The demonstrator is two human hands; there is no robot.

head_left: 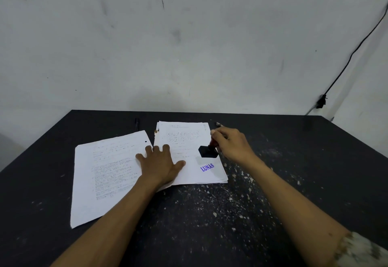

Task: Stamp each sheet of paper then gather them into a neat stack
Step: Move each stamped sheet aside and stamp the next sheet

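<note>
The right grip [233, 144] is clenched round the red handle of the black-based rubber stamp [207, 151]. The stamp is tilted and seemingly just off the centre-frame stack of white printed sheets [184, 138], just above the purple "LUNAS" imprint [207, 167]. The left grip [158, 162] lies released, fingers flat, across that stack and the separate white sheet [109, 172] lower left, so it is likelier to slide the stamped page leftward.

Dim, flat indoor light with no glare. The white sheets [109, 161] are the brightest area, close to washed out, and their print is smeared and unreadable. The stamp [207, 151] throws 1 soft grey shadow on the paper, just toward the camera. The wall [189, 35] darkens near the table [210, 214]. Wide-angle warp splays the table's edges and bows the cable [357, 48] at right.
</note>
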